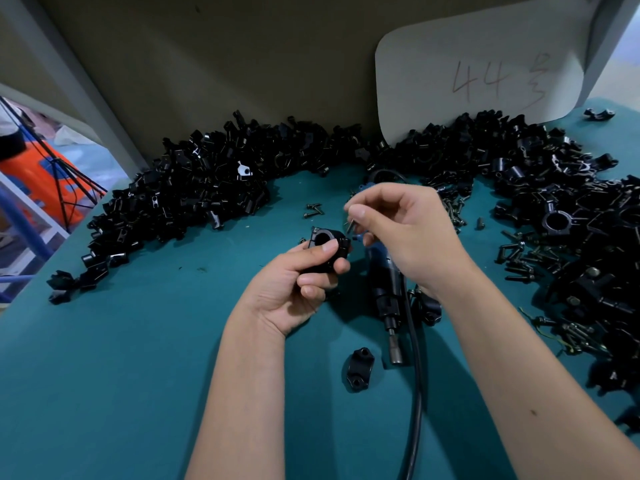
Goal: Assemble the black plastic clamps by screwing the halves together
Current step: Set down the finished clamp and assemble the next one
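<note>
My left hand grips a black plastic clamp above the teal table, its round bore facing up. My right hand pinches a small dark screw between thumb and fingertips, just above and to the right of the clamp. A single loose clamp half lies on the table in front of my left hand. A black and blue electric screwdriver lies on the table under my right wrist, tip pointing toward me.
Large heaps of black clamp parts curve along the back and right side of the teal table. Loose screws lie scattered at the right. The screwdriver's cable runs toward me. A white card leans on the back wall.
</note>
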Available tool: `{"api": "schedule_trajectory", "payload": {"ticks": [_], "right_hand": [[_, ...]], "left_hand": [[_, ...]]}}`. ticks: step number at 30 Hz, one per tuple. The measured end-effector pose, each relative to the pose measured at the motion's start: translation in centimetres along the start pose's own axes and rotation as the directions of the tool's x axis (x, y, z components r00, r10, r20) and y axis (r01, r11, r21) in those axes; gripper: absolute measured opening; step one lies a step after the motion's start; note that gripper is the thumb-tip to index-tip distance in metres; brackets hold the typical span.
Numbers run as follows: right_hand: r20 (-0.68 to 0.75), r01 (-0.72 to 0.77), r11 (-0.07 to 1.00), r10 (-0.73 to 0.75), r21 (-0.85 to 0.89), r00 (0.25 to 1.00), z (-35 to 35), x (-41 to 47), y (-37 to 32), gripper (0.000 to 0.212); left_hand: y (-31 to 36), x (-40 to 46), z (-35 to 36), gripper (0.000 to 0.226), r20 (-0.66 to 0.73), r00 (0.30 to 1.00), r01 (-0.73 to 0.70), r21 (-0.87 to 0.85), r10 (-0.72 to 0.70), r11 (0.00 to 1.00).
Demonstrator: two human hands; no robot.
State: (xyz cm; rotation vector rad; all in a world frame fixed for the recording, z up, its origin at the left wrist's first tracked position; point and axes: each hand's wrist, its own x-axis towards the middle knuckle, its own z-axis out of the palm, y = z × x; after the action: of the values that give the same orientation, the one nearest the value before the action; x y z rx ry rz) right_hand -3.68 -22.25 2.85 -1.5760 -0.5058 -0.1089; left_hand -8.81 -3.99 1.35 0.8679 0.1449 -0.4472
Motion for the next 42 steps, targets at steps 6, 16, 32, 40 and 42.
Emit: {"api": "schedule_trajectory", "payload": {"ticks": [6, 16, 32, 40, 42], "right_hand": [[-0.008, 0.010, 0.999, -0.010, 0.044, 1.000, -0.1, -0.1, -0.1, 0.005], [0.020, -0.026, 0.999, 0.025, 0.035, 0.999, 0.2, -0.4, -0.5, 0.010], [0.105, -0.138, 0.978, 0.122, 0.159, 0.987, 0.3, -0.7, -1.0, 0.016], [0.016, -0.239, 0.954, 0.240, 0.182, 0.971, 1.1, -0.6, -1.3, 0.038], [0.111, -0.289, 0.917, 0.268, 0.273, 0.957, 0.9, -0.7, -1.3, 0.037]], "left_hand": [[0.1, -0.2, -0.1, 0.025, 0.042, 0.999, 0.006, -0.033, -0.005, 0.999], [0.1, -0.2, -0.1, 0.018, 0.061, 0.998, 0.012, -0.035, -0.010, 0.999], [-0.3, 0.4, -0.3, 0.042, 0.253, 0.967, 0.077, -0.231, -0.016, 0.970], [-0.4, 0.5, 0.4, 0.032, 0.314, 0.948, 0.164, -0.350, -0.049, 0.922], [-0.4, 0.5, 0.3, 0.037, 0.338, 0.940, 0.187, -0.416, -0.040, 0.890]]}}
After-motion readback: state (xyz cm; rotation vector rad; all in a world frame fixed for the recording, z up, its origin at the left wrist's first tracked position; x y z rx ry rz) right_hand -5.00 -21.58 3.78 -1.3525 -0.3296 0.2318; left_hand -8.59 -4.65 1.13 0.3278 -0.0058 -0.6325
